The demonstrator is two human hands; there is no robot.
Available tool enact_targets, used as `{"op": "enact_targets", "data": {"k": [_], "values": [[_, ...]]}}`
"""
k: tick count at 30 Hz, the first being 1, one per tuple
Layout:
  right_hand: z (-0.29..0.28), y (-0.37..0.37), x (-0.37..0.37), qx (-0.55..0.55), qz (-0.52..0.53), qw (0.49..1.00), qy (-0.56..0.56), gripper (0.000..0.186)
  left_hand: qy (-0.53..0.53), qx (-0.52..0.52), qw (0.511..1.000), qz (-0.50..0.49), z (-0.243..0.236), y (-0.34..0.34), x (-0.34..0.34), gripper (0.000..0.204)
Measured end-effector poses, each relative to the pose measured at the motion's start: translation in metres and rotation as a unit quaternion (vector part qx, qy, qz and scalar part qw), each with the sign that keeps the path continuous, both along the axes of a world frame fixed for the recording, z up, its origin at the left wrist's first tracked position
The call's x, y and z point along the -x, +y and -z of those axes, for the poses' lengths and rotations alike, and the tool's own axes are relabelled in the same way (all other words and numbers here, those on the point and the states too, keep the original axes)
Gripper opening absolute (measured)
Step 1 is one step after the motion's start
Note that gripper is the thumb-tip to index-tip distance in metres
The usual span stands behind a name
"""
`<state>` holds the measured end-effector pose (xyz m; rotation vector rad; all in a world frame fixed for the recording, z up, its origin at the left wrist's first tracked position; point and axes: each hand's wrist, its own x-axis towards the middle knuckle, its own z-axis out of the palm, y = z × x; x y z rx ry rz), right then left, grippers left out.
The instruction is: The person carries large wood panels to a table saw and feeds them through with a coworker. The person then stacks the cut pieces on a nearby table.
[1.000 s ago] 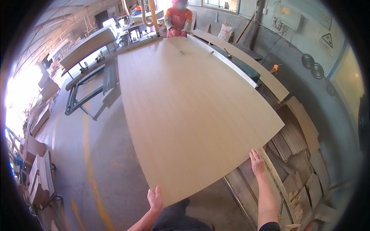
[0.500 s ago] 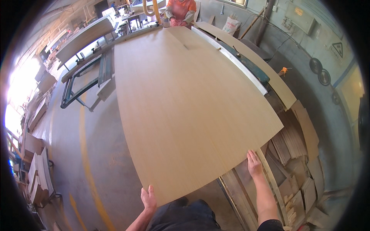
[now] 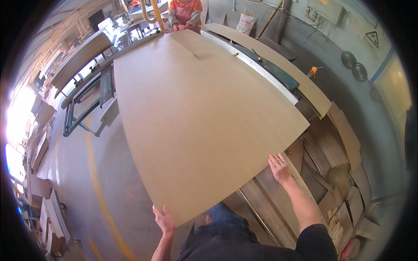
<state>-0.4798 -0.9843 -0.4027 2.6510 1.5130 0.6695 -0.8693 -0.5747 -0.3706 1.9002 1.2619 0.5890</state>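
A large light-brown wooden panel (image 3: 209, 117) stretches away from me across a saw table. My left hand (image 3: 164, 219) holds its near left corner, thumb and fingers spread about the edge. Further right, my right hand (image 3: 280, 168) is at the panel's near edge, fingertips resting over it; its thumb is hidden. At the far end stands a co-worker in an orange top and pink apron (image 3: 186, 15), with both gloved hands at the panel's far edge.
Along the panel's right side run a white fence (image 3: 261, 67) and a dark green machine part (image 3: 270, 67). A sliding frame (image 3: 82, 104) stands at left. Offcut boards (image 3: 322, 148) are stacked at right. Beneath the near edge lie wooden rails (image 3: 265, 209).
The whole view has shifted, with the panel and co-worker lying further left. My right hand's fingers look more spread at the edge; both hands stay at the panel.
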Motion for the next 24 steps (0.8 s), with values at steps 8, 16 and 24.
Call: {"op": "enact_targets", "data": {"k": [8, 16, 24], "values": [[-0.001, 0.061, -0.055, -0.032, -0.027, 0.999, 0.024, 0.028, 0.049, -0.006, 0.999, 0.015, 0.015, 0.064, -0.039, 0.075], [0.004, 0.107, -0.101, -0.058, -0.029, 0.997, 0.046, 0.031, 0.129, -0.326, 0.927, 0.135, -0.031, 0.074, -0.164, 0.087], [0.008, 0.171, -0.143, -0.069, -0.046, 0.995, 0.050, 0.032, 0.014, -0.252, 0.824, 0.508, -0.001, -0.031, -0.412, 0.065]]}}
